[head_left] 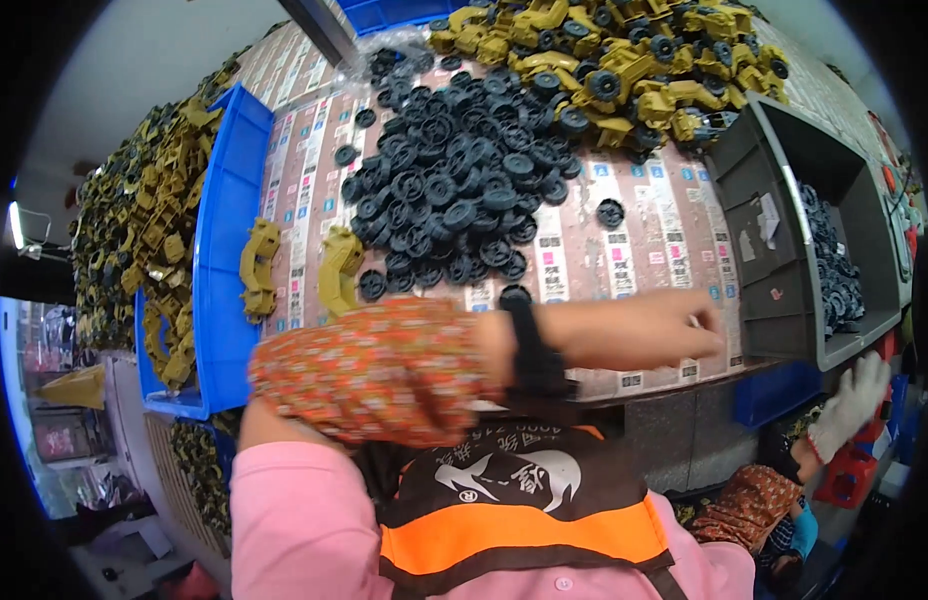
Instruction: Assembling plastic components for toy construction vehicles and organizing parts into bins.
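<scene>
My left arm point(384, 370), in a flowered sleeve with a black watch at the wrist, reaches across the front of the table. My left hand point(674, 328) is bare and slightly blurred, its fingers curled together; what they hold, if anything, cannot be made out. Low at the right, my right hand point(852, 405) wears a pale glove, fingers stretched out beside the near end of a grey bin point(774, 240). Beyond my left forearm lies a heap of black toy wheels point(454, 170). Two yellow plastic toy parts point(260, 270) are left of the heap, one partly behind my sleeve.
A blue bin point(229, 250) edges the table at left, with many yellow parts point(164, 220) piled beyond it. Yellow toy vehicle bodies with wheels point(624, 70) are heaped at the back. Dark parts point(829, 260) lie in the grey bin. A single wheel point(610, 212) sits apart.
</scene>
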`<state>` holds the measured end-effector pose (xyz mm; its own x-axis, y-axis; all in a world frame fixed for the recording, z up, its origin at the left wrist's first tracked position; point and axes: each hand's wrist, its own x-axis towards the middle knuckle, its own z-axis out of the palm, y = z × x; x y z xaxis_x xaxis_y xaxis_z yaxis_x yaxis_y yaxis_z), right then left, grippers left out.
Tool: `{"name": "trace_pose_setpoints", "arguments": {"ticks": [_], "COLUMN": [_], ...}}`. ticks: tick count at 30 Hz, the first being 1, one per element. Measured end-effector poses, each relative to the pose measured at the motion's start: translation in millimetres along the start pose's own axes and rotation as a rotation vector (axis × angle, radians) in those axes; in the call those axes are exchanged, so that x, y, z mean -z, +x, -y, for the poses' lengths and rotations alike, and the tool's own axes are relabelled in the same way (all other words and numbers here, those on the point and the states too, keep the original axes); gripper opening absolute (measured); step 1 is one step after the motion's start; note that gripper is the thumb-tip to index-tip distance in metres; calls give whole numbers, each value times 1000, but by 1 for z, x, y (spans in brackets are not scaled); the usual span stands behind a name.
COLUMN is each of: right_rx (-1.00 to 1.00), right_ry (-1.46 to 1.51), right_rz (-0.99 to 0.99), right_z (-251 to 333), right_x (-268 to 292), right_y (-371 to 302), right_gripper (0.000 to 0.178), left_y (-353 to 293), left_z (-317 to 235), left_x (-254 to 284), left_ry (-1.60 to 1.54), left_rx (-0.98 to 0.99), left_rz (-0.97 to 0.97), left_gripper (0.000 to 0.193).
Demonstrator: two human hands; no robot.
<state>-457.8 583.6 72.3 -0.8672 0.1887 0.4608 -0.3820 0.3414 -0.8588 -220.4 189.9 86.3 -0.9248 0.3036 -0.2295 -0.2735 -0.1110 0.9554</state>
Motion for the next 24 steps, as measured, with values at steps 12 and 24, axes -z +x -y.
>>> {"name": "trace_pose_setpoints", "arguments": {"ticks": [12, 24], "right_rx": [604, 594], "right_ry": [-172, -399], "right_rz": [883, 1192], "right_z": [107, 95], "right_x": [-239, -311], "right_y": [-168, -177], "right_gripper": [24, 19], "left_y": [-322, -378], "left_z": [34, 156], "left_x": [33, -51], "left_ry": [-164, -285], "left_rx": [-67, 9], "left_rz": [-1093, -1507], "left_gripper": [30, 38]}}
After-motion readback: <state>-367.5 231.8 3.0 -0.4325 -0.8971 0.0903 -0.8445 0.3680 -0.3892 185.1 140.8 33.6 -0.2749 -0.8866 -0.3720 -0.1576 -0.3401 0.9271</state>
